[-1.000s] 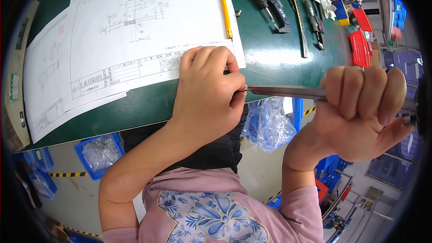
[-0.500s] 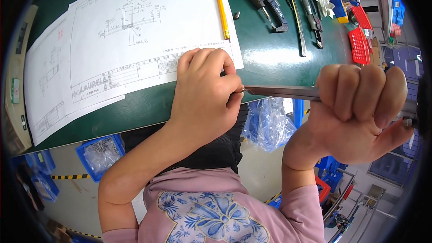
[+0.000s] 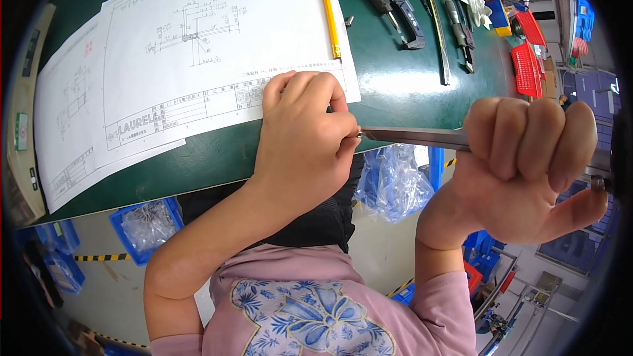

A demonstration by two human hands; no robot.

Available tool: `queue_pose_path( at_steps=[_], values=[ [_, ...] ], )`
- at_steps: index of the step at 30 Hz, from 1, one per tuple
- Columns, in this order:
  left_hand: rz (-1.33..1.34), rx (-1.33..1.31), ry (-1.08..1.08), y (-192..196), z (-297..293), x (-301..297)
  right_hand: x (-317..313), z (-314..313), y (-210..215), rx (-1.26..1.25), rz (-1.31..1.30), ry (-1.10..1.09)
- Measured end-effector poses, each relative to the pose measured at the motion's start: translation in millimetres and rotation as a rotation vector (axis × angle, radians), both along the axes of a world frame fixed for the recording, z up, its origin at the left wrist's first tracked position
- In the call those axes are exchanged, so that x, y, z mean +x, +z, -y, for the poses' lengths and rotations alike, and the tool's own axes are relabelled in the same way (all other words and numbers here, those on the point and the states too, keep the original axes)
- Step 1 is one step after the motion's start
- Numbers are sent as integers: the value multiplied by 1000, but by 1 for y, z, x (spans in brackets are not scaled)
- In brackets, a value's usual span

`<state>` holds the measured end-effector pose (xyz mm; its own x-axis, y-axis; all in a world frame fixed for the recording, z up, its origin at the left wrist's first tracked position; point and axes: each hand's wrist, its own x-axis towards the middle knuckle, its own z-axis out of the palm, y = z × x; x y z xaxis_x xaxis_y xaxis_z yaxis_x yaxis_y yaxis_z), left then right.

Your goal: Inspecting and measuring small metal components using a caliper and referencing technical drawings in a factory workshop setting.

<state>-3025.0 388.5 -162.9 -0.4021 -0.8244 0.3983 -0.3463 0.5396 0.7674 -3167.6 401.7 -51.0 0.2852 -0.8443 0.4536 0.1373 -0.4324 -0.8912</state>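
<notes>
My left hand [image 3: 306,128] rests over the lower edge of the drawing sheet [image 3: 178,46], fingers curled. Between thumb and forefinger it pinches a small shiny metal part [image 3: 359,134], mostly hidden by the fingertips. The end of a long flat metal bar, which looks like the beam of a caliper [image 3: 415,136], meets this part. My right hand [image 3: 527,158] is closed around the caliper, fingers wrapped over it. Its thumb reaches toward a small metal knob and a dark body at the right rim, where the tool's far end is hard to make out.
On the green table [image 3: 389,92] lie a yellow pencil [image 3: 328,10], a small metal piece [image 3: 349,20], a micrometer [image 3: 395,10], a steel ruler [image 3: 436,33] and another measuring tool [image 3: 458,33]. Red baskets [image 3: 525,69] stand right; blue bins with plastic bags [image 3: 395,181] sit below the edge.
Both hands hold nearly the same pose, with the metal part and caliper still together. The view has shifted very slightly.
</notes>
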Motion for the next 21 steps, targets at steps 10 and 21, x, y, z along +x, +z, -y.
queue_pose_path(
  at_steps=[10, 21],
  values=[
    [-8, -14, 11, -2, 0, 0, 3, 1, -1, -2, -4, 9],
    [-14, -13, 16, -1, -1, 0, 5, 1, -3, -5, -23, 6]
  ],
)
